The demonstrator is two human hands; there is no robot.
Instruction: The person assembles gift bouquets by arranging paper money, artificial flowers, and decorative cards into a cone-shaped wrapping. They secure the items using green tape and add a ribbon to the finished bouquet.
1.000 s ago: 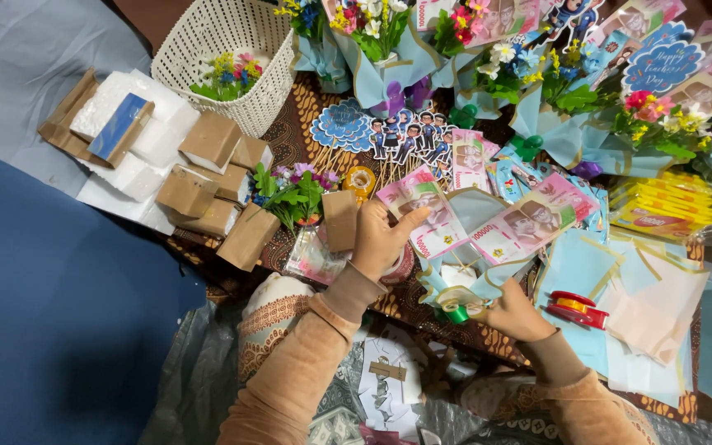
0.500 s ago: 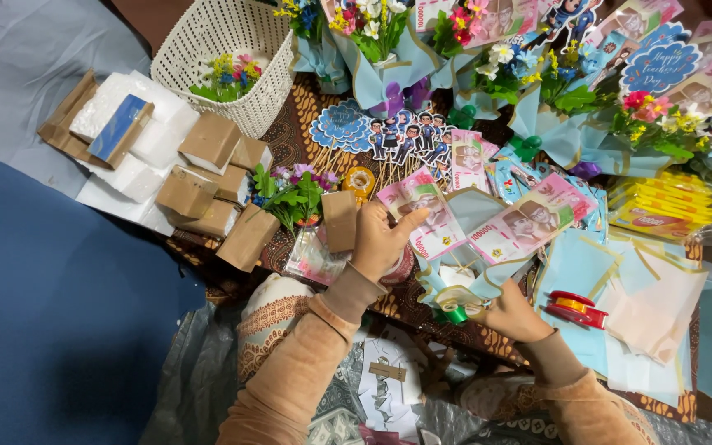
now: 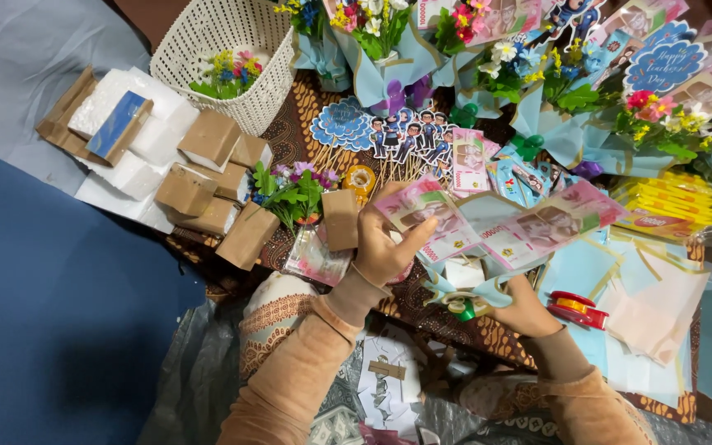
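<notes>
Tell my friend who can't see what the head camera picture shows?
A person's left hand holds pink banknotes fanned on a paper bouquet, which the right hand steadies from below. Around lie a white basket, brown boxes and finished bouquets.

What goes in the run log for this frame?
left hand: holds pink banknote | right hand: grips bouquet base | red tape dispenser: beside

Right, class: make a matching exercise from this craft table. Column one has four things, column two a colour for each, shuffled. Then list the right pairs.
Things:
1. woven basket
2. tape dispenser
3. paper-wrapped blocks
4. banknote under the left hand

Colours:
A. red
B. pink
C. white
D. brown

Pairs: 1-C, 2-A, 3-D, 4-B
</notes>
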